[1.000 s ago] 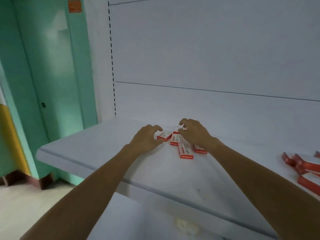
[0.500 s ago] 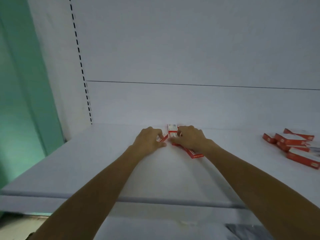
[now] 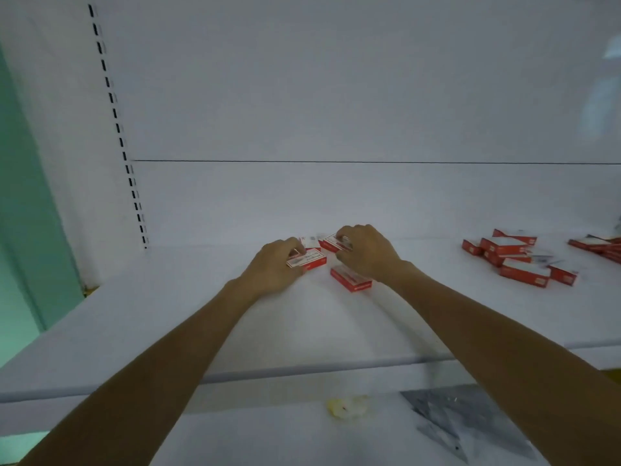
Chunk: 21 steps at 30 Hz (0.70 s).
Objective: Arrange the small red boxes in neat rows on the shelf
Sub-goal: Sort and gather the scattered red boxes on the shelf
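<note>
Red box (image 3: 311, 258) in left grip (image 3: 274, 265), second box (image 3: 330, 244) pinched by right grip (image 3: 368, 252)

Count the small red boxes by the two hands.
4. The left hand holds the left box; the back box lies behind it; the right hand pinches the right box; the front box lies nearest. Hands may hide more.

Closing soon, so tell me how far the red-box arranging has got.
Done: no neat row shows yet. In hand: the left hand grips the left box and the right hand holds the right box, with a back box behind and a front box lying askew. Left: lining these four up, then sorting the jumbled pile further right on the shelf.
</note>
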Each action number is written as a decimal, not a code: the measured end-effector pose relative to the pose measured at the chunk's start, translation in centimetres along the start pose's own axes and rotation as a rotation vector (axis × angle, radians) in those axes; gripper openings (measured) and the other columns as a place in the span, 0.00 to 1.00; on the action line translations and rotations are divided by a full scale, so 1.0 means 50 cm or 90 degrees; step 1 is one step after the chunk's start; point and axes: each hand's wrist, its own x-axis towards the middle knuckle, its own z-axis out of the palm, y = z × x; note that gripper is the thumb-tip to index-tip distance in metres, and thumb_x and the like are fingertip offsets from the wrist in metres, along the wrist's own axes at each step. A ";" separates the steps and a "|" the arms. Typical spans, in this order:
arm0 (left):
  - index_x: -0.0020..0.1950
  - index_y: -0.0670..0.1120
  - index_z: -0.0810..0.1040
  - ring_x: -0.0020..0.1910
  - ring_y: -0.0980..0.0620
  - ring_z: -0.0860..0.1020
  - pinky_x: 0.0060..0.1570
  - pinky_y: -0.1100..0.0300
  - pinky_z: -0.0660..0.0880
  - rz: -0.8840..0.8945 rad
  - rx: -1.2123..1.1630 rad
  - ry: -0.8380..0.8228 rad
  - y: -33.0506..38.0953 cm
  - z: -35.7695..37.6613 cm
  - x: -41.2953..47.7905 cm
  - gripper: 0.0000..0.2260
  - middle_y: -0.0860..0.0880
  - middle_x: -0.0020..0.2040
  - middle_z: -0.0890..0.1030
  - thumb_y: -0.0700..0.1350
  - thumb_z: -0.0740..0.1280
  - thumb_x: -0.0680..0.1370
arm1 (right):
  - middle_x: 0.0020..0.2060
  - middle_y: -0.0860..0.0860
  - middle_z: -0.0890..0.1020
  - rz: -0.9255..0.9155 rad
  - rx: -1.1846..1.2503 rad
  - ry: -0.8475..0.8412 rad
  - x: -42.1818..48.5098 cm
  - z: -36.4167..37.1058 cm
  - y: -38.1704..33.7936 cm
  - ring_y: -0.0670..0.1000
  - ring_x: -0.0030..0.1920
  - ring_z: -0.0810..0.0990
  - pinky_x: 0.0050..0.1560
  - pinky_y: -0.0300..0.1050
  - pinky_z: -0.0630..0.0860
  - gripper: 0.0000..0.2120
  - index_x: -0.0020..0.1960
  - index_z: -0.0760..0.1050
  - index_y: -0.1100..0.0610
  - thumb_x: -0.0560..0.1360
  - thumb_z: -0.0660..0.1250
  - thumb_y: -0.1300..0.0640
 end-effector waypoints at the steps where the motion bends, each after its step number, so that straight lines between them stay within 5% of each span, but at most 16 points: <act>1: 0.56 0.45 0.75 0.53 0.48 0.76 0.47 0.63 0.69 0.019 -0.013 -0.002 0.017 0.006 0.006 0.13 0.45 0.57 0.78 0.43 0.69 0.73 | 0.54 0.55 0.78 0.020 -0.011 0.004 -0.012 -0.014 0.023 0.55 0.56 0.73 0.52 0.49 0.72 0.17 0.61 0.72 0.56 0.73 0.64 0.54; 5: 0.53 0.47 0.78 0.48 0.55 0.76 0.41 0.70 0.69 0.100 -0.079 -0.016 0.125 0.056 0.037 0.12 0.49 0.54 0.80 0.41 0.71 0.71 | 0.53 0.55 0.79 0.099 -0.054 0.032 -0.084 -0.078 0.142 0.56 0.55 0.74 0.47 0.45 0.71 0.16 0.61 0.73 0.56 0.74 0.62 0.56; 16: 0.56 0.48 0.78 0.57 0.50 0.76 0.54 0.62 0.71 0.302 -0.159 -0.110 0.615 0.358 0.077 0.12 0.48 0.60 0.78 0.43 0.69 0.73 | 0.49 0.54 0.82 0.330 -0.130 0.104 -0.414 -0.345 0.525 0.55 0.49 0.78 0.45 0.45 0.75 0.10 0.52 0.78 0.56 0.74 0.63 0.56; 21: 0.60 0.47 0.77 0.58 0.50 0.75 0.56 0.60 0.70 0.335 -0.185 -0.113 0.806 0.477 0.063 0.14 0.47 0.61 0.77 0.43 0.67 0.74 | 0.55 0.52 0.81 0.409 -0.102 0.140 -0.567 -0.437 0.676 0.51 0.49 0.78 0.48 0.42 0.75 0.13 0.58 0.76 0.56 0.76 0.63 0.55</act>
